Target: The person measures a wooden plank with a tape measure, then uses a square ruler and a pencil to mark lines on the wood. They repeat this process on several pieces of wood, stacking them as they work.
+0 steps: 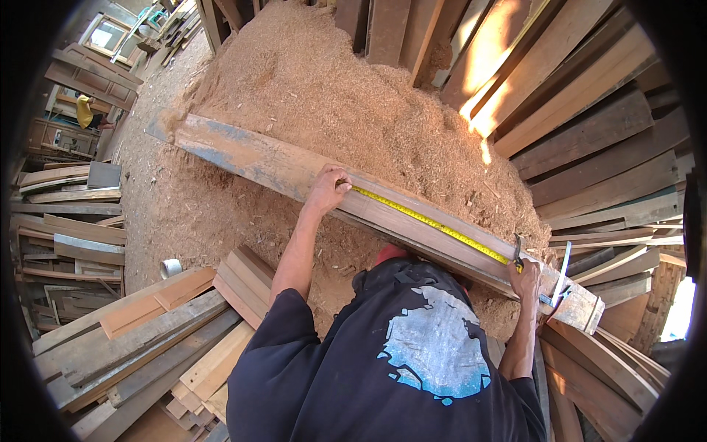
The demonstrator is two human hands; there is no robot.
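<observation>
A yellow tape measure (434,223) is stretched along a long wooden board (398,212) that lies slantwise in front of me. My left hand (329,190) is closed at the tape's left end, fingers curled and resting on the board. Toward the board's right end, my right hand (525,280) grips the tape measure's dark and yellow case, which the fingers partly hide. Just right of that hand lies a blue and whitish tool (558,293), its kind unclear. The board rests on a longer, worn plank (236,147) with grey-blue stains.
A large heap of sawdust (317,81) rises beyond the plank. Timber boards (589,140) lean along the far right, and stacked planks (155,346) lie at the lower left near a white cylindrical container (171,267). A person in yellow (87,113) is far off at left.
</observation>
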